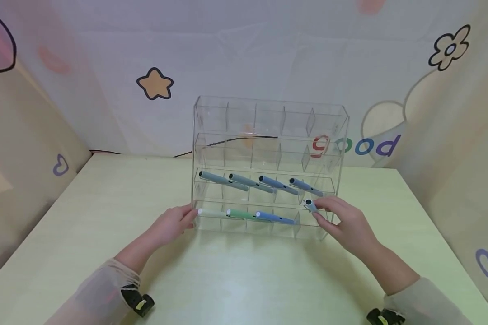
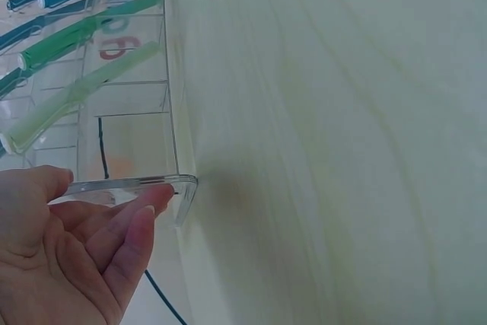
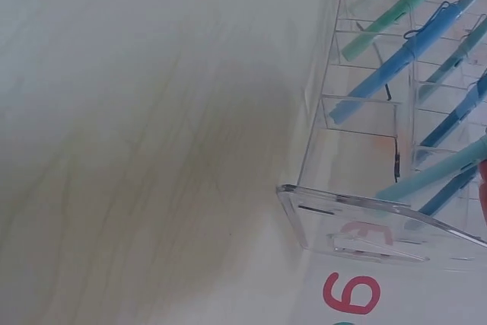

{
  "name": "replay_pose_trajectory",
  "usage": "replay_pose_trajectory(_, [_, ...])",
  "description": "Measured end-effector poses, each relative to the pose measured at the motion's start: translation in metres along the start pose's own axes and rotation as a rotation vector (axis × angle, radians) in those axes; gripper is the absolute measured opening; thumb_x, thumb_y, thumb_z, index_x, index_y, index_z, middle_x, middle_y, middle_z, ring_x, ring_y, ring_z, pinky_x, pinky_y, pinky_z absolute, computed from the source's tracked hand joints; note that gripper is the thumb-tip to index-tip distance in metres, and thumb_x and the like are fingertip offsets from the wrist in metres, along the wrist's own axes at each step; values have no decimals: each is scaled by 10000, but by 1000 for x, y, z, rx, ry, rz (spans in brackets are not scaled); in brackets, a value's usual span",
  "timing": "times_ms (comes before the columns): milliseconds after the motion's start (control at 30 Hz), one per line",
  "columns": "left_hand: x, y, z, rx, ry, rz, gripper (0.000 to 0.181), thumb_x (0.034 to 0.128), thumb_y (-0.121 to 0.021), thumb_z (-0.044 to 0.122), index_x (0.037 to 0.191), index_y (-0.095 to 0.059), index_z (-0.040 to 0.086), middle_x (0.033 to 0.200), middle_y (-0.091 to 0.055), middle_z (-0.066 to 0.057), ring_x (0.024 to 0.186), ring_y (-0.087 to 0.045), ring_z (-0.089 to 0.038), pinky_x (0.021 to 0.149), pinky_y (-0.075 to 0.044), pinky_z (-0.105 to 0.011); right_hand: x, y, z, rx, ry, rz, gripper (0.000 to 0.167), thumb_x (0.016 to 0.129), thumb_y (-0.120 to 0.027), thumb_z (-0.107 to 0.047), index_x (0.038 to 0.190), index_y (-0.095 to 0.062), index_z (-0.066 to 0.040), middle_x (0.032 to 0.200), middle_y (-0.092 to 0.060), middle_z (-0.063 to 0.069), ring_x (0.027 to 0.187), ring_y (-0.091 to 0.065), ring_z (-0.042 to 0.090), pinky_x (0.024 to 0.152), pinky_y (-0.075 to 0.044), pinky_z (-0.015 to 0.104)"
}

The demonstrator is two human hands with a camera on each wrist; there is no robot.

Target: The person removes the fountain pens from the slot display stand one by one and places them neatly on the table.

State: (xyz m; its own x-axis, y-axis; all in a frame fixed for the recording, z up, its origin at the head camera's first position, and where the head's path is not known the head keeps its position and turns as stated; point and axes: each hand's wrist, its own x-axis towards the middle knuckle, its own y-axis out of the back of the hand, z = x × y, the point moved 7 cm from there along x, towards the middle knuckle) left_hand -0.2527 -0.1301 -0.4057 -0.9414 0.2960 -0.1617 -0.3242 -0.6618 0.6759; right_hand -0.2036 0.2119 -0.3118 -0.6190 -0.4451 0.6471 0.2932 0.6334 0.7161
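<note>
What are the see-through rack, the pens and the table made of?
The rack looks like glossy, clear plastic: you can see through it and its edges shine. Glass is possible too. The pens are probably smooth plastic, since their colours look plain and even. The table has a pale, slightly shiny top with faint wavy lines, like wood, but that could be a printed cover.

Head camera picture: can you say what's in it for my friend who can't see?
A person's right hand holds a light blue pen at the right end of a clear rack, while the left hand grips the rack's left side. Seven more pens rest in its two lower rows: four above, three below.
</note>
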Motion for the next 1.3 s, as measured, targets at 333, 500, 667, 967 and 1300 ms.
replay_pose_trajectory(333, [0,-3,1,-24,0,-10,419,1002,-403,274,1302,-498,-3,1130,-617,-229,829,-648,-243,501,-368,-290,5,13,0,37,-28,13,235,770,-732,-27,992,-654,-35,951,-658,43,846,-588,143,805,-397,80])
replay_pose_trajectory(500, [0,-2,2,-23,-11,-6,395,1003,-401,267,1259,-528,-6,1110,-626,-225,838,-648,-243,532,-405,-307,8,23,2,55,-77,66,352,655,-736,128,967,-654,-13,901,-658,61,829,-583,97,790,-406,82])
replay_pose_trajectory(667, [0,-1,2,-18,-23,-8,386,1003,-403,265,1228,-543,-16,1080,-636,-223,877,-650,-274,637,-476,-352,5,31,13,84,-212,106,311,686,-718,137,966,-651,18,894,-658,71,827,-574,-12,784,-415,84])
replay_pose_trajectory(967, [0,-1,0,-24,-18,-12,385,1004,-403,261,1239,-540,-11,1118,-622,-225,901,-650,-279,678,-496,-373,-5,28,34,164,-473,31,238,838,-655,-2,1071,-616,31,949,-653,106,817,-559,-53,760,-424,86])
replay_pose_trajectory(1300, [-3,1,1,-39,-10,-6,391,1003,-402,266,1242,-535,-14,1124,-618,-225,916,-649,-287,709,-504,-398,-23,25,58,230,-707,-42,338,915,-597,-193,1179,-573,17,1054,-610,134,838,-549,-39,720,-445,101])
